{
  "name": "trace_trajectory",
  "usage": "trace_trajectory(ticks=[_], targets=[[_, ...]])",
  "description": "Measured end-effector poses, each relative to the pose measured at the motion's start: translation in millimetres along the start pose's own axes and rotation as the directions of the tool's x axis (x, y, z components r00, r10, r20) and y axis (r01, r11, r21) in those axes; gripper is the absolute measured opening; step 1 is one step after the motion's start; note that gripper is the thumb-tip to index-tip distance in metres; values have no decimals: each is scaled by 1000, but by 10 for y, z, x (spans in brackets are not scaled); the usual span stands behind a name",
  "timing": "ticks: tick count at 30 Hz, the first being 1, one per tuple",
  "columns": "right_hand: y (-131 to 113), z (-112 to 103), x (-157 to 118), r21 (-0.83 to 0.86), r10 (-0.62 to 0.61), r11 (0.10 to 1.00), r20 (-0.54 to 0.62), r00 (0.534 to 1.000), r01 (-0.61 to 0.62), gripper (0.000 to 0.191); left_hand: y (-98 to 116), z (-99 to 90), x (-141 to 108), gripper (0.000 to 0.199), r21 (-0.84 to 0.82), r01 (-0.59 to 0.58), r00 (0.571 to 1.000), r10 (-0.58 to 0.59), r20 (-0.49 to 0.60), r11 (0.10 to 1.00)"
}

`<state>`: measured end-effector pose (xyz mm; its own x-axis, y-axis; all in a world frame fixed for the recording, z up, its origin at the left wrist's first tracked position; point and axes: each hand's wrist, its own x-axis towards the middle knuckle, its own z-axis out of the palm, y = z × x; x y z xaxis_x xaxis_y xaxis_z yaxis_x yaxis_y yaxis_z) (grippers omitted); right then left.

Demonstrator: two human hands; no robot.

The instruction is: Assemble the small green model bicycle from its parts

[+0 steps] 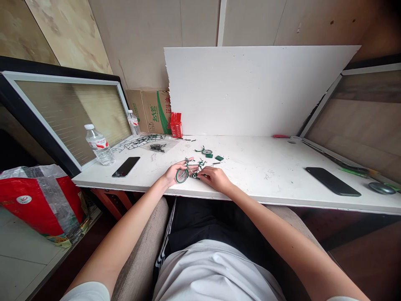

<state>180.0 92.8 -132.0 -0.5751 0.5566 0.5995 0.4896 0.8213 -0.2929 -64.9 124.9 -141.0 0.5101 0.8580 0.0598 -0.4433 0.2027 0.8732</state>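
Observation:
A small green model bicycle (182, 175) with one spoked wheel on its left side is held just above the table's front edge. My left hand (173, 173) is closed around its left part, thumb on the frame. The fingers of my right hand (215, 179) are pinched at the lower right of the frame, near the pedal area; any small part between them is too small to make out. Behind the hands lie a loose wheel with a green fork (206, 151) and two small dark green blocks, one of them (219, 158) on the right.
On the white table (250, 175) are a phone (126, 167), another phone (332, 181), a water bottle (100, 146), black part frames (140, 142) and a mouse (381, 188). A red box (176, 125) and a carton (153, 110) stand behind. A white board (260, 92) leans at the back.

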Motion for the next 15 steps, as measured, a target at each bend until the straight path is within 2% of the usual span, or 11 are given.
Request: trace_trajectory(ticks=[3, 10, 15], targets=[[14, 11, -1, -15, 9, 1000, -4, 1000, -9, 19, 16, 39, -16, 70, -31, -4, 1000, 4, -15, 1000], [67, 54, -1, -57, 20, 998, -54, 998, -23, 19, 35, 108, -42, 59, -38, -69, 996, 66, -61, 997], [93, 71, -6, -73, 25, 997, -103, 994, -33, 20, 44, 115, -65, 51, -83, 14, 1000, -16, -20, 996]])
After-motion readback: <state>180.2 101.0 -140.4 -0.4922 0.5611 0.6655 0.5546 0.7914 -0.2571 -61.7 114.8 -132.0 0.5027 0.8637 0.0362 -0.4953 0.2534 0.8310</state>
